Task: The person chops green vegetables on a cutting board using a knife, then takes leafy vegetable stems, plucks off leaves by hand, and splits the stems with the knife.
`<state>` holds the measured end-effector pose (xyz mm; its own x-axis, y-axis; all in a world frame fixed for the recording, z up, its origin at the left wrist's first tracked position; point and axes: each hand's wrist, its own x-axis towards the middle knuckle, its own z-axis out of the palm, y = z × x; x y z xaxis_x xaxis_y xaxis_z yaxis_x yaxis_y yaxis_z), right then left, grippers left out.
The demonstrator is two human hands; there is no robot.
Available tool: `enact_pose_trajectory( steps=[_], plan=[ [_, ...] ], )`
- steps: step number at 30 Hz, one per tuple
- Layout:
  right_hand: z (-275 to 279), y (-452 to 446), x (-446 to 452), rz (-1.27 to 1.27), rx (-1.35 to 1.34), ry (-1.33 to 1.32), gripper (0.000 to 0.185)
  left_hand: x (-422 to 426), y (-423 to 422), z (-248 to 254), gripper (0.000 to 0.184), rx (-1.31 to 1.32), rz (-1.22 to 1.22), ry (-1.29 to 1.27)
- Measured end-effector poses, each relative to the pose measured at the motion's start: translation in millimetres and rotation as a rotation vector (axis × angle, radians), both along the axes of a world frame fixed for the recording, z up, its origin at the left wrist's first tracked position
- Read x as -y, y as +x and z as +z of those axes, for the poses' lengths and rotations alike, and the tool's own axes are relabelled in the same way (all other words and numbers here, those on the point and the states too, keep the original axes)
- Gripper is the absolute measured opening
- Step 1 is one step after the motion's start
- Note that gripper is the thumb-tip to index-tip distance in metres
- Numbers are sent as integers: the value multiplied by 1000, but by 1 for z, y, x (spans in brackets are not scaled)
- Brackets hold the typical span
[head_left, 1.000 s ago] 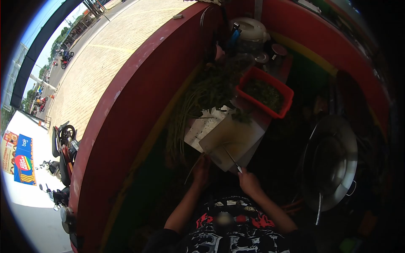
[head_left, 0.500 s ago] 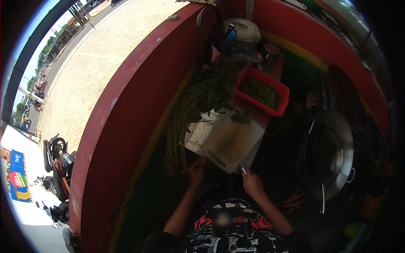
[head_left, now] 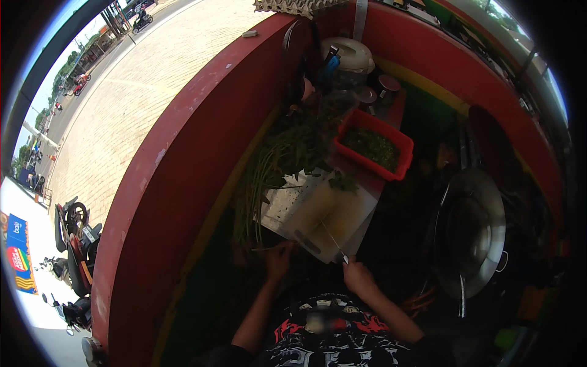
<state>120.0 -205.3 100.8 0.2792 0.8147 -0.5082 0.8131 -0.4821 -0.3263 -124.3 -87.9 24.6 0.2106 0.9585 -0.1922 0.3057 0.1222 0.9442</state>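
My right hand (head_left: 358, 275) is closed round the handle of a knife (head_left: 332, 237), whose blade lies over the cutting board (head_left: 362, 211). Left of the board's near corner, my left hand (head_left: 279, 258) holds a thin stem (head_left: 263, 249) between its fingers. A small bunch of green leaves (head_left: 342, 181) rests on the board's far edge. Long-stemmed greens (head_left: 275, 159) lie to the left and behind, beside a white sheet with dark specks (head_left: 278, 207). Beyond the board stands a red basin (head_left: 400, 174) with chopped greens inside.
A large metal wok (head_left: 471, 232) stands on the right, a ladle handle leaning over its near rim. A pale rice cooker (head_left: 351, 55) and lidded jars (head_left: 387, 84) are at the back. The red wall (head_left: 183, 147) curves along the left.
The view has shifted, so the board and basin appear slightly lower. My left hand has moved a little left and down with the stem. The knife remains in my right hand.
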Motion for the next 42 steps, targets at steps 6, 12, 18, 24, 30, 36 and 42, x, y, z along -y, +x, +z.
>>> enact_pose_trajectory(
  steps=[6,12,18,24,30,36,42],
  plan=[
    [0,15,-18,-29,-37,-1,38,12,-3,11,41,-100,45,-15],
    [-2,30,-15,-21,-184,11,41,-12,-8,-8,43,-141,44,-33],
    [10,34,11,-110,-216,179,40,-39,37,20,32,262,150,-237],
    [43,53,15,-118,-163,123,42,-55,48,-44,28,965,455,-470],
    [34,67,11,-118,-152,122,41,-46,61,-78,22,719,298,-196],
    [22,59,6,-68,-144,141,39,-27,87,-49,19,653,431,-397],
    [9,41,-1,76,-152,76,40,-16,86,-39,26,513,352,-393]
  ],
)
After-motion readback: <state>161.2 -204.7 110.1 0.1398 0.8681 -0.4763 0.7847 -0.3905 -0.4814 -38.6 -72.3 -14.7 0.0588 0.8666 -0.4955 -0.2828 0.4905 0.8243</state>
